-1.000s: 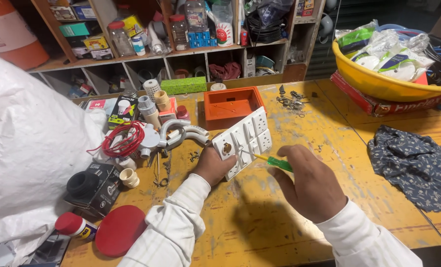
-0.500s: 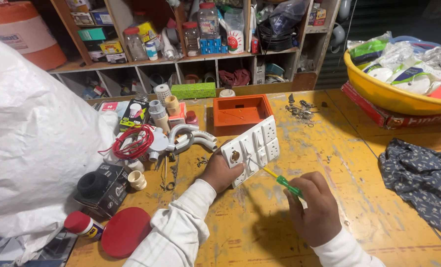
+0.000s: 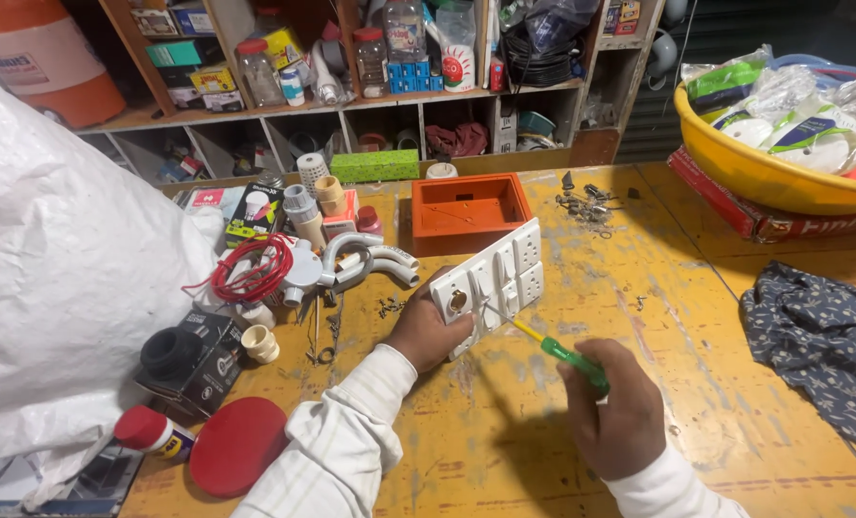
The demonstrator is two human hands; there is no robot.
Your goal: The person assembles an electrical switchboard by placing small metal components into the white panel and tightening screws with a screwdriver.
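Note:
My left hand (image 3: 426,329) grips the near end of a white switch and socket plate (image 3: 493,280), holding it tilted on the yellow table (image 3: 505,432). My right hand (image 3: 616,411) holds a green-handled screwdriver (image 3: 560,353); its yellow shaft points up and left, with the tip at the face of the plate beside my left thumb. Both arms wear white striped sleeves. Just behind the plate sits an orange plastic box (image 3: 468,212), open side up.
White pipe bends (image 3: 375,264), a red wire coil (image 3: 252,270), a black box (image 3: 193,360) and a red round lid (image 3: 238,444) lie at left beside a big white sack (image 3: 54,288). Loose screws (image 3: 586,203), a dark cloth (image 3: 821,331) and a yellow basin (image 3: 764,173) are at right.
My right hand has drawn back toward me with the screwdriver, whose tip stays at the plate. The left hand keeps holding the plate. The camera has tilted slightly.

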